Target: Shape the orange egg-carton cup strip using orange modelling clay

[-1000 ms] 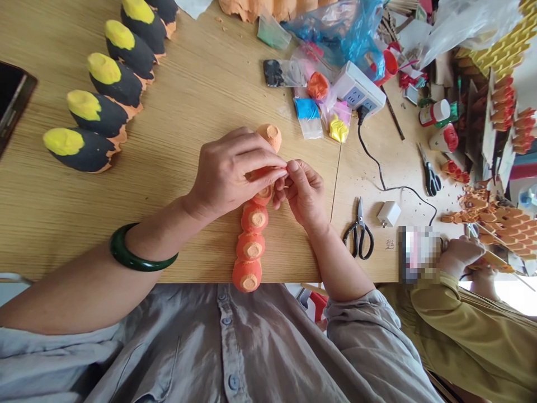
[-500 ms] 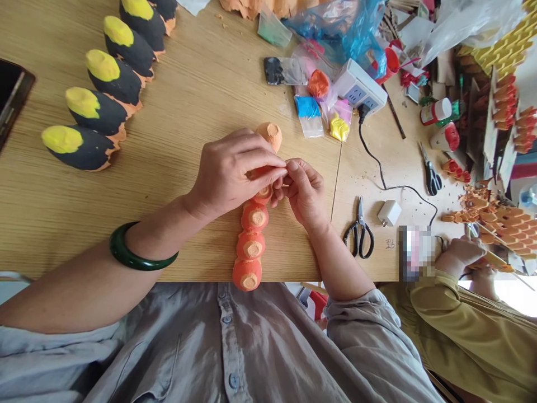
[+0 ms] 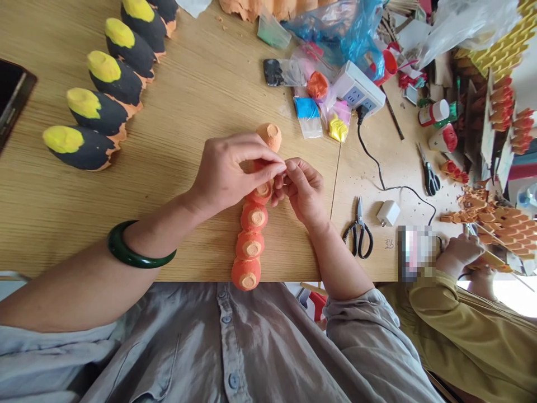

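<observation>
My left hand (image 3: pixel 237 170) and my right hand (image 3: pixel 304 187) meet fingertip to fingertip above a strip of egg-carton cups (image 3: pixel 253 217). Thumb and forefinger are pinched on each hand, and whatever sits between them is too small or hidden to make out. Most of the strip's cups are coated orange-red with bare, pale bottoms, while the far end cup (image 3: pixel 269 136) is plain pale orange. Part of the strip is covered by my left hand. The near end reaches the table edge, close to my shirt.
Black cups with yellow tops (image 3: pixel 88 146) stand at the left, near a phone (image 3: pixel 14 95). Clay packets (image 3: pixel 308 115) and a power strip (image 3: pixel 359 89) lie beyond my right hand. Black-handled scissors (image 3: pixel 358 232) and a white charger (image 3: pixel 388 212) are rightward. A co-worker's hand (image 3: pixel 464 249) works far right.
My left hand has shifted slightly, its fingers arching a bit more so that more of the strip shows beneath. My right hand stays nearly still; the fingertips remain together.
</observation>
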`<state>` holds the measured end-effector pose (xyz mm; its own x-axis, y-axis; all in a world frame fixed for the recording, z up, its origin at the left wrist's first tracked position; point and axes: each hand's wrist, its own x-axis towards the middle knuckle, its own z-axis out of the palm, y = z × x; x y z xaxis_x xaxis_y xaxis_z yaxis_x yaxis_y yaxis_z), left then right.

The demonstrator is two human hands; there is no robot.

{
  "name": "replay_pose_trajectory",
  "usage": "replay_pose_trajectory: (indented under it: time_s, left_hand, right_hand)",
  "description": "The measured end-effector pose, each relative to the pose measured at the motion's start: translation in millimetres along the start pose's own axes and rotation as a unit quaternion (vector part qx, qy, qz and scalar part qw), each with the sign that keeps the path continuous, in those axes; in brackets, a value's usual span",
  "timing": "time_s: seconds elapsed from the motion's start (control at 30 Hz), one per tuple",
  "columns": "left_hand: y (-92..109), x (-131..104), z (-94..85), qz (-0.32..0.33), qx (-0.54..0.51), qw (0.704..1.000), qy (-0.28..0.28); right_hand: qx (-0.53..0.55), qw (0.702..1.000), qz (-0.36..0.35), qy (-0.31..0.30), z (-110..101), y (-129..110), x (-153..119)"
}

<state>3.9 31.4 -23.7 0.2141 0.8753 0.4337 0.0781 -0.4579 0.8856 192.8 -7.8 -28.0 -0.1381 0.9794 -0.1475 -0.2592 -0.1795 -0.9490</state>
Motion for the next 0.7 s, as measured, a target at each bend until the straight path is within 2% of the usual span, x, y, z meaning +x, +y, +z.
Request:
replay_pose_trajectory:
  time_s: [0.13, 0.3, 0.37, 0.43, 0.5, 0.57, 0.63, 0.7]
  left_hand:
    - [9.2, 5.7, 1.4, -0.125, -0.113, 0.981, 0.094]
    - [-3.3, 8.9, 0.5, -0.219, -0.226, 0.940, 0.134]
    - [-14.9, 8.1, 0.4, -0.217, -0.219, 0.940, 0.150]
    - [-27.1, 6.5, 0.6, -0.175, -0.197, 0.952, 0.156]
    - [-37.0, 4.4, 1.0, -0.144, -0.182, 0.965, 0.123]
    - [-42.5, 1.9, 1.4, -0.141, -0.165, 0.969, 0.114]
    - [-44.2, -0.6, 1.6, -0.160, -0.157, 0.969, 0.108]
    - [-44.0, -2.4, 1.9, -0.194, -0.177, 0.962, 0.077]
  right_hand:
    - [-0.019, 0.998, -0.019, 0.052, -0.3, -4.3, -0.2]
    - [0.035, 0.995, -0.025, 0.086, -2.4, -7.2, 3.3]
    - [0.036, 0.994, -0.026, 0.104, -1.7, -9.5, 2.7]
    - [-0.019, 0.992, -0.031, 0.124, -0.5, -12.3, 0.8]
    - [-0.105, 0.983, -0.042, 0.141, -0.4, -14.0, -1.2]
    - [-0.166, 0.975, -0.038, 0.144, -2.0, -13.5, -2.1]
    - [-0.174, 0.977, 0.000, 0.127, -4.1, -11.6, -2.1]
    - [-0.150, 0.983, 0.061, 0.085, -5.4, -10.4, -2.0]
